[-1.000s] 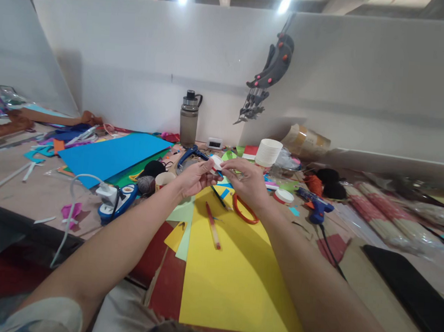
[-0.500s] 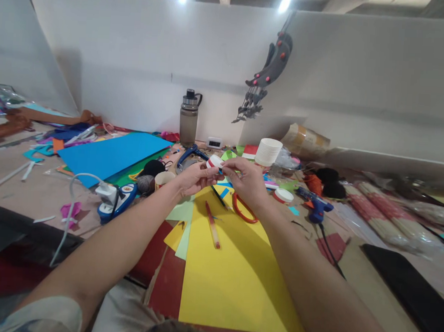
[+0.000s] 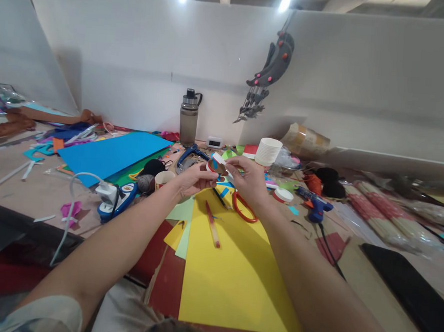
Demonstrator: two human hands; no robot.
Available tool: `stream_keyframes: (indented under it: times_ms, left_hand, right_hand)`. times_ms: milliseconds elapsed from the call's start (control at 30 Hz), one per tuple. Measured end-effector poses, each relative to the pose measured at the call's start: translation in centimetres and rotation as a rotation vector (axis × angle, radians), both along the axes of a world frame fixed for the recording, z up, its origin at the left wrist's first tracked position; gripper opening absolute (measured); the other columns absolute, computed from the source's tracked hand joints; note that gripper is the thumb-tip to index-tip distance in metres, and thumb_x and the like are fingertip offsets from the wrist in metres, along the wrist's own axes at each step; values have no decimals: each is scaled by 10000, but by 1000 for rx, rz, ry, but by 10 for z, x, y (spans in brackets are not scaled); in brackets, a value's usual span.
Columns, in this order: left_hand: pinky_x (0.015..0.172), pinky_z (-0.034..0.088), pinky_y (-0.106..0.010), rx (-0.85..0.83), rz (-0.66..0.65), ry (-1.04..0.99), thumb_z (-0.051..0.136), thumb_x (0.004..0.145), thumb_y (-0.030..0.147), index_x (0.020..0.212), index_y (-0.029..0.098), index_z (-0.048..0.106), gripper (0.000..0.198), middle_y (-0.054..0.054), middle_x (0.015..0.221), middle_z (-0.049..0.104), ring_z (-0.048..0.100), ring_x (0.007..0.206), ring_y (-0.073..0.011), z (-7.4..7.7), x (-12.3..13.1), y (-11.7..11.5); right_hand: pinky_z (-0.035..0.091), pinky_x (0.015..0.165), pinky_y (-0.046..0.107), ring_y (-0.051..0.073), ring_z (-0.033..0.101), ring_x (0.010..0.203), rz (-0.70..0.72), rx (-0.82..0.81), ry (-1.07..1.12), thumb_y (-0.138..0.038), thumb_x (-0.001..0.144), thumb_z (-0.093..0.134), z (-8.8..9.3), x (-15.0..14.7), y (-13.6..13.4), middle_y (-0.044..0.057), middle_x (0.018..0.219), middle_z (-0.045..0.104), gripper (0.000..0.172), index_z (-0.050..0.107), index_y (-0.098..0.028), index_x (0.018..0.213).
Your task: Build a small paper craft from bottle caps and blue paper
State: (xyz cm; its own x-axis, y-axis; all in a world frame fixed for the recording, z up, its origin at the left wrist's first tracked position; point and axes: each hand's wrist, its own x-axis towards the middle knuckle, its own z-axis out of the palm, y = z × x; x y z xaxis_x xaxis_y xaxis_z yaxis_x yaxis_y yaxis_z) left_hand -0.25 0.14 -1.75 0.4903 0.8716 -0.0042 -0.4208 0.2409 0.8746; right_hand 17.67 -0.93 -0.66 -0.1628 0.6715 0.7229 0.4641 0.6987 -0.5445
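My left hand (image 3: 191, 179) and my right hand (image 3: 248, 180) meet above the far end of a yellow paper sheet (image 3: 234, 272). Between their fingertips is a small roll of tape (image 3: 216, 165), white with a red rim. The left fingers pinch the roll from the left. The right fingers pinch at its right side, where a bit of white tape sticks up. Below the hands lie orange-handled scissors (image 3: 243, 211) and a red pen (image 3: 213, 224) on the yellow sheet.
The table holds a blue sheet (image 3: 112, 155), a grey water bottle (image 3: 189, 119), a stack of white paper cups (image 3: 268, 152), a blue glue gun (image 3: 315, 204), another tape roll (image 3: 283, 195), a white charger (image 3: 109, 194), blue pliers (image 3: 190, 155) and bundled sticks (image 3: 384, 216). White boards wall the back.
The roll has turned in my fingers, so its open inside now faces me. My right fingers have shifted closer on its right side. Both arms stay in place.
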Motion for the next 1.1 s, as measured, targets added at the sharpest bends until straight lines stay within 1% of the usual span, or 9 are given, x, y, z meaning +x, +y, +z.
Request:
stream_keyframes:
  times_ms: [133, 300, 433, 533, 633, 733, 833, 967, 1100]
  left_hand:
    - [608, 494, -168, 0, 36, 28, 789, 592, 23, 907, 111, 661, 352, -52, 847, 716, 663, 683, -93, -3, 1, 1]
    - [711, 550, -224, -76, 41, 102, 807, 574, 11, 897, 118, 660, 371, -54, 867, 707, 675, 718, -111, -4, 2, 0]
    - [670, 557, -229, -49, 50, 207, 841, 557, 58, 894, 135, 679, 381, -54, 834, 699, 659, 690, -110, -5, 0, 2]
    - [595, 528, -207, 10, 80, 329, 862, 510, 77, 877, 138, 690, 410, -43, 755, 690, 645, 652, -116, -9, -1, 4]
    - [530, 478, -201, 115, 117, 544, 853, 515, 118, 767, 117, 693, 299, -47, 688, 677, 609, 585, -116, -14, -2, 4]
    - [551, 470, -228, 208, 165, 727, 831, 540, 159, 693, 123, 686, 214, -54, 696, 681, 594, 581, -126, -16, -3, 4]
    - [573, 450, -249, 331, 250, 864, 832, 515, 171, 590, 157, 634, 212, -15, 593, 604, 566, 591, -147, -14, -3, 5]
    - [673, 447, -290, 473, 395, 995, 854, 454, 162, 498, 195, 555, 304, -17, 558, 516, 585, 751, -235, -6, 0, 2]
    - [866, 425, -321, 580, 571, 854, 852, 475, 162, 677, 196, 651, 287, -65, 776, 605, 554, 1001, -289, 7, 2, -6]
  right_hand:
    - [536, 793, 356, 200, 666, 845, -31, -36, 32, -283, 875, 581, -2, 2, 3, 63, 912, 716, 135, 688, -203, 886]
    - [535, 774, 358, 195, 655, 814, -47, -82, 2, -277, 870, 562, -4, 3, 6, 61, 876, 714, 143, 680, -196, 866]
    - [518, 752, 351, 192, 641, 780, -51, -116, -18, -278, 848, 568, -6, 3, 8, 58, 842, 711, 139, 675, -191, 829]
    - [504, 706, 325, 175, 629, 725, -43, -173, 60, -308, 831, 581, -7, 4, 9, 42, 796, 698, 149, 660, -182, 820]
    - [482, 654, 298, 156, 600, 670, -12, -263, 171, -350, 808, 596, -8, 5, 13, 19, 736, 671, 179, 642, -177, 797]
    - [470, 625, 282, 139, 572, 634, 53, -354, 289, -381, 768, 614, -10, 7, 19, -4, 683, 636, 199, 622, -183, 764]
    - [463, 608, 272, 128, 554, 610, 92, -415, 350, -395, 732, 633, -12, 8, 24, -19, 648, 609, 208, 608, -189, 745]
    - [446, 601, 269, 128, 541, 614, 105, -401, 291, -384, 738, 620, -9, 11, 23, -18, 658, 608, 190, 597, -195, 745]
    - [447, 641, 281, 142, 559, 669, 66, -299, 120, -344, 786, 592, -2, 15, 17, -3, 718, 634, 152, 602, -194, 759]
